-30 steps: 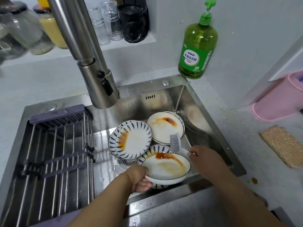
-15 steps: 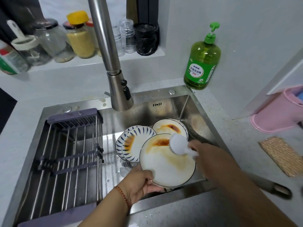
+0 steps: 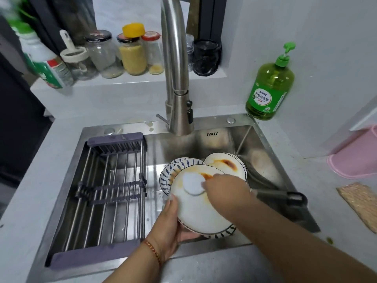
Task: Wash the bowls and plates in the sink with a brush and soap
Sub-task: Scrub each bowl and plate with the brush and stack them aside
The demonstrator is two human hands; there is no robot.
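Left hand grips tilted stained plate over sink; right hand clasps brush pressed against it.

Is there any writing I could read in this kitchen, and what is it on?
Green soap bottle: its label carries a line of large Chinese characters that looks like "柠檬洗洁精"; the smaller print and the logo are too blurred to read.
White and green bottle on the shelf: printed label, too blurred to read.
Jars: no readable text.
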